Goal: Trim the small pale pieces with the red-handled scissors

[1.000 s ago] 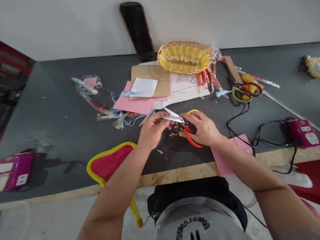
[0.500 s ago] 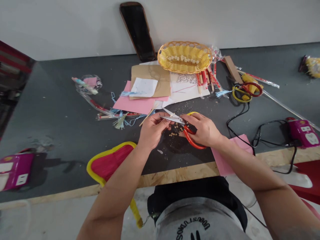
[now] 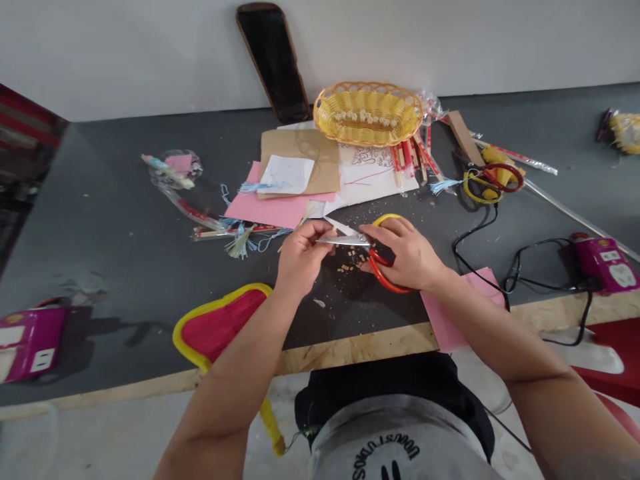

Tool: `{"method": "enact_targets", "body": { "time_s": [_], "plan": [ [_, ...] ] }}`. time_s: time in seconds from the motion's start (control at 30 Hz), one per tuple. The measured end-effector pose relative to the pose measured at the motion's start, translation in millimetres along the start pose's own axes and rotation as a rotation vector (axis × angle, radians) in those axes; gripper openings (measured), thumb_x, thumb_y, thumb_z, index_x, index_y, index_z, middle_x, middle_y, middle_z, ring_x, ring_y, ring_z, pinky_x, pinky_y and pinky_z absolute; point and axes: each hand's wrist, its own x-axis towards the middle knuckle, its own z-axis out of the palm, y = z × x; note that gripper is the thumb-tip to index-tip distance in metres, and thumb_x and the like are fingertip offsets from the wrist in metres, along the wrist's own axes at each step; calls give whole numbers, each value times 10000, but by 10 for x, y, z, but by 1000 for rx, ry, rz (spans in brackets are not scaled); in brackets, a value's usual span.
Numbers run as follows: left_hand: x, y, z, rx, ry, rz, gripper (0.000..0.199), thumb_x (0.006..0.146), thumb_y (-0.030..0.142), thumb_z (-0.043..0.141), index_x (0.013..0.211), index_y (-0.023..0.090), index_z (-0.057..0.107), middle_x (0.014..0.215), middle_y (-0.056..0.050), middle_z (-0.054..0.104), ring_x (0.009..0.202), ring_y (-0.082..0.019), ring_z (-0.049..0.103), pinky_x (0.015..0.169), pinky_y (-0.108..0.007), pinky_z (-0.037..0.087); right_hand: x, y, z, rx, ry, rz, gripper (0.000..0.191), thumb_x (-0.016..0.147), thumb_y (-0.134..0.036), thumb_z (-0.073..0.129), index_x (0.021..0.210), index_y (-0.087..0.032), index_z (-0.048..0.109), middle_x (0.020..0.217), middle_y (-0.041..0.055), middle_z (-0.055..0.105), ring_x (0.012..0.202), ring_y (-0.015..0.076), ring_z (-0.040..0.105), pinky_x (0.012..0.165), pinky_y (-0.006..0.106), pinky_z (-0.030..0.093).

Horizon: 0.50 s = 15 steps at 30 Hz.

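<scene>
My right hand (image 3: 413, 257) grips a pair of scissors (image 3: 387, 283) by its red and yellow handles, the silver blades parted and pointing left. Between the blades, close to their tips, is my left hand (image 3: 303, 257), its thumb and fingers pinched on a thin tan stick (image 3: 307, 215). Much of that stick is hidden by the fingers, and its end at the blades is too small to make out clearly. Small tan cut bits (image 3: 345, 269) lie scattered on the dark tabletop (image 3: 120, 220) beneath the scissors.
Behind my hands stand a yellow woven basket (image 3: 369, 137), stacked papers (image 3: 305, 143) and a leaning phone (image 3: 275, 63). A second pair of scissors (image 3: 511, 179) lies right, near black cables and a purple box (image 3: 607, 265). A red fan-shaped piece with yellow edging (image 3: 223, 323) lies by my left forearm.
My left hand has shifted slightly, and the scissor blades have turned a little, with the lower blade lying flatter. Both hands keep their holds.
</scene>
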Motion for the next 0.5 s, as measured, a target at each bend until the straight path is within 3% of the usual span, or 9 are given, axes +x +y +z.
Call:
{"method": "enact_targets", "body": {
  "time_s": [0.13,0.23,0.37,0.5],
  "plan": [
    [18,30,-16,-123,28,-21,274,696,392,859,817,194,714,748,-14,704,600,-99,567,573,-230,464,45,266,-38,-104,135,167,588,847,-372,678,1407,-237,560,1167,138,665,1138,345,601,999,567,513],
    [8,56,2,-141,-1,-58,292,653,364,889,807,183,719,739,-13,708,582,-83,566,568,-219,466,58,511,-44,-189,196,299,658,817,-302,650,1448,-191,500,1181,166,677,1137,371,608,998,618,492],
    [-3,76,23,-152,-7,-86,290,621,337,907,788,173,735,696,-8,702,566,-77,567,562,-213,470,35,681,-71,-236,159,297,668,806,-285,649,1440,-160,482,1232,188,679,1163,372,611,1044,633,455],
    [6,77,14,-182,-3,-107,309,616,311,904,865,183,773,687,-8,705,580,-78,577,578,-206,476,10,642,-134,-292,86,240,642,801,-283,685,1400,-105,535,1255,213,670,1178,380,594,1048,620,457]
  ]
}}
